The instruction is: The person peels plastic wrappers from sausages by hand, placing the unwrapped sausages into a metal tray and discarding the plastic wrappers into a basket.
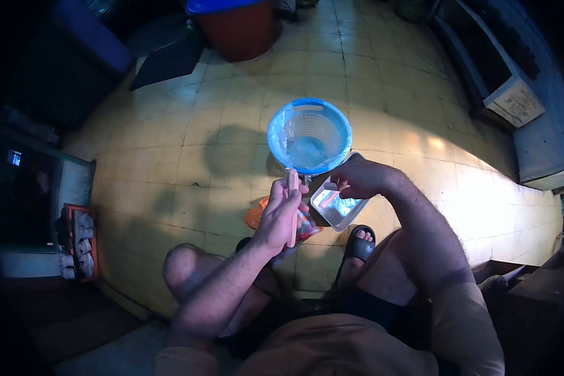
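Note:
My left hand (281,216) is closed round several pale, flat sticks (292,219), held upright just below the blue basket (310,170). Over the metal tray (339,220), my right hand (351,180) has its fingers bent together, and what they hold, if anything, is too small to make out. A pale strip (328,199) lies in the tray under those fingers. Clear plastic lines the basket. Partly hidden behind my left hand, an orange plastic bag (254,215) with colourful contents rests on the floor.
Yellow floor tiles (156,182) surround the items. A red tub (238,31) with a blue rim stands at the top. Shoes sit on a rack (83,241) at the left. A printed carton (515,102) is at the upper right. My sandalled foot (360,244) is below the tray.

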A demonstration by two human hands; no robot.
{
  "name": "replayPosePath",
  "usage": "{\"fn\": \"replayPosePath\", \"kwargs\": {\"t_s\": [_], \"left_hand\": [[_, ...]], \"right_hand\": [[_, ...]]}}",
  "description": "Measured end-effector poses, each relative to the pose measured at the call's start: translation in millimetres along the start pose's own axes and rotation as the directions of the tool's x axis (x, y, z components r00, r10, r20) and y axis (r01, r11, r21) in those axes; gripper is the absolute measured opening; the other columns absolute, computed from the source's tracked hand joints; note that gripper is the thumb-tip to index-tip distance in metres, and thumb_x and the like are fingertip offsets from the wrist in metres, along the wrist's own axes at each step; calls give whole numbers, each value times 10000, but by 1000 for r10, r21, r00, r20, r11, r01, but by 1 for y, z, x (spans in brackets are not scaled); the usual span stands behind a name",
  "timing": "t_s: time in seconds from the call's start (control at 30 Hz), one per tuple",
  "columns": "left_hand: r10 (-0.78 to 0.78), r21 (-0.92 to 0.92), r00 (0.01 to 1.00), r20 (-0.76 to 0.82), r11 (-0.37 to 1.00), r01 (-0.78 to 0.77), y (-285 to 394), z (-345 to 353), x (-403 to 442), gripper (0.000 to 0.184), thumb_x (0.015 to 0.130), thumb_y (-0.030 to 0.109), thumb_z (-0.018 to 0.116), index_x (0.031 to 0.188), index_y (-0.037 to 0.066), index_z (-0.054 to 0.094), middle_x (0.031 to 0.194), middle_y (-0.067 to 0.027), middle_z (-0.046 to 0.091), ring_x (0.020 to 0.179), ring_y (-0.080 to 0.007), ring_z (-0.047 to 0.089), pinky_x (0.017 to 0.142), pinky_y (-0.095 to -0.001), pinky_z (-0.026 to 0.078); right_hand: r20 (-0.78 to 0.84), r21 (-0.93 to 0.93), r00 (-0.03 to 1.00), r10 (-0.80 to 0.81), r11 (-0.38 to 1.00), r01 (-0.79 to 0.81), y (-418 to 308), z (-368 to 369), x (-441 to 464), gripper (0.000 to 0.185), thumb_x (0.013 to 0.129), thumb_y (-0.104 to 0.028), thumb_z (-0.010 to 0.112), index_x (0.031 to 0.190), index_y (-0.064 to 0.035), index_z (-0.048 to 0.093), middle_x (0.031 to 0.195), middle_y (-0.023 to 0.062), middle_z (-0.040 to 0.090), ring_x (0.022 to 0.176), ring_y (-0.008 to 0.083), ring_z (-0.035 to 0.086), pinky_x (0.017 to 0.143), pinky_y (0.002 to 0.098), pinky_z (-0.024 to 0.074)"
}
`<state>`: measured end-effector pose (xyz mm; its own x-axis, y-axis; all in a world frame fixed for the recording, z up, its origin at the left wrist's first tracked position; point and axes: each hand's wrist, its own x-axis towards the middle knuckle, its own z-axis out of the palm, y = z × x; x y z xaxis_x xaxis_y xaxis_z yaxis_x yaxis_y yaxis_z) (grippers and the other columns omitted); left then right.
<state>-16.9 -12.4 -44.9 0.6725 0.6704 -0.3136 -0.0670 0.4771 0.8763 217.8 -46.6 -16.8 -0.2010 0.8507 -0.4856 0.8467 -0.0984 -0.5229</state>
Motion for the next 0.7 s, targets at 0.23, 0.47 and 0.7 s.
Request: {"fn": "replayPosePath", "kwargs": {"t_s": [0.23,0.47,0.7], "left_hand": [[186,190,971,153,958,-214,0,4,-4,241,997,184,532,1185,56,450,1004,-19,551,822,-38,522,711,-204,447],[532,727,831,162,505,-465,17,1,-6,165,875,35,638,1030,15,582,929,-109,597,866,-215,630,720,-345,509],[629,829,699,340,151,-539,52,-18,0,205,816,16,624,1017,45,649,910,-113,621,878,-320,609,742,-417,484]], "right_hand": [[-427,588,899,-97,726,357,-26,-2,-8,224,870,-101,698,1076,-15,678,942,93,707,891,157,679,826,312,539],[-573,383,801,-173,807,449,-53,3,-18,145,836,-97,718,924,11,680,794,99,695,732,135,670,673,281,528],[-317,761,940,-129,556,333,-52,-1,-19,129,941,-136,615,921,-9,604,777,65,640,712,150,637,626,287,514]]}}
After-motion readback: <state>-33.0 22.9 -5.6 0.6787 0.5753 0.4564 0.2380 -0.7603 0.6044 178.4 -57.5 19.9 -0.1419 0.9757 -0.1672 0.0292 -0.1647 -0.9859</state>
